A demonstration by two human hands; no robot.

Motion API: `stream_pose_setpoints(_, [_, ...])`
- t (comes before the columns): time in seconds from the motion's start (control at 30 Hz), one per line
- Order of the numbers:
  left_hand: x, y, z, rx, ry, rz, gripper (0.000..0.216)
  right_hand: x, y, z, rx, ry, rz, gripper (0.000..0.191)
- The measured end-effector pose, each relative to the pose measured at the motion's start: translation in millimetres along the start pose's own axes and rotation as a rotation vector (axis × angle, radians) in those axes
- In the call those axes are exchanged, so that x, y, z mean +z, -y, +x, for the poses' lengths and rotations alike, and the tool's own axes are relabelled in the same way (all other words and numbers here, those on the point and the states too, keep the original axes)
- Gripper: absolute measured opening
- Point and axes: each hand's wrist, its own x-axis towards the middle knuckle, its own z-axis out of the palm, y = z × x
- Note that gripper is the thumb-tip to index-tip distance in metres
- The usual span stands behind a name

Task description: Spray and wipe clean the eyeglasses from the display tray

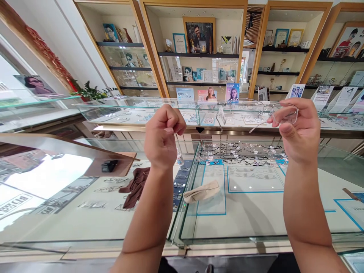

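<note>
Head view: The right hand point(300, 127), at right of the frame, holds a pair of eyeglasses point(290, 113) raised above the counter. Thumb and fingers are closed around the lens on the right of the pair; exact contact points cannot be told. One temple arm point(257, 126) extends toward the lower left. The left hand point(163, 134), at upper centre, is curled into a fist, well apart from the eyeglasses; whether it encloses anything cannot be told.

Below, a beige cloth point(201, 191) lies at lower centre on the glass counter point(244, 227). A brown cloth point(136, 185) lies left of the left forearm. Rows of spectacle frames point(233, 153) sit at centre right.

Handling: the eyeglasses are probably light, with a thin rim that may bend under load. The lenses are likely smooth and prone to smudging or scratching. Recommended hold: rim edge or bridge, light pressure, fingertips clear of the lens faces.
</note>
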Motion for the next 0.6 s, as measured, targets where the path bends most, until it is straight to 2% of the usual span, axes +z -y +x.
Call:
stream_pose_setpoints(0.3, [2, 1, -1, 0.010, -0.007, -0.023, 0.044, 9, 7, -3, -0.002, 0.020, 0.008, 0.042])
stream_pose_setpoints(0.4, [3, 3, 0, 0.010, 0.004, -0.049, 0.044, 19, 21, -8, -0.023, -0.013, -0.110, 0.035])
stream_pose_setpoints(0.6, [5, 13, -1, 0.042, 0.005, 0.020, 0.041, 30, 41, -15, 0.011, 0.047, -0.257, 0.032])
